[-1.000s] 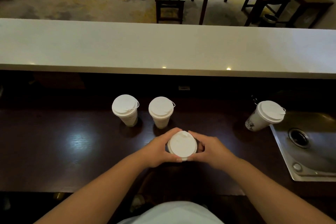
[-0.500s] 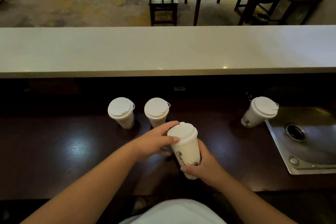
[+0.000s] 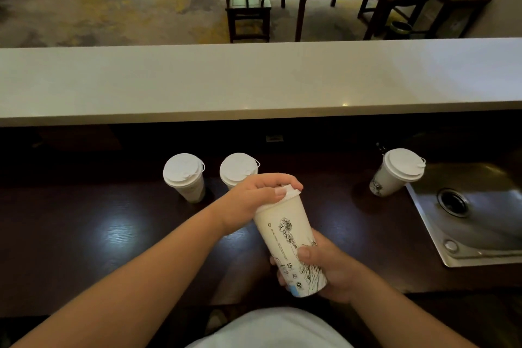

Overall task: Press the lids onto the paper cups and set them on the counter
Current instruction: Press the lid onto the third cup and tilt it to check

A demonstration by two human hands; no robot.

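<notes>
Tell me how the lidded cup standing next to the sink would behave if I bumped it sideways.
The cup by the sink is tall with a narrow base, so it would probably tip rather than slide. Its paper wall likely dents easily. If it fell it could roll in a curve, perhaps into the sink.

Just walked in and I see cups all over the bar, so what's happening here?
A person is lidding paper cups. The right hand grips the lower body of a tall white paper cup with a line drawing, tilted above the dark wooden counter, while the left hand presses on its white plastic lid. Three other lidded cups stand on the counter: two behind the hands, one beside the steel sink.
</notes>
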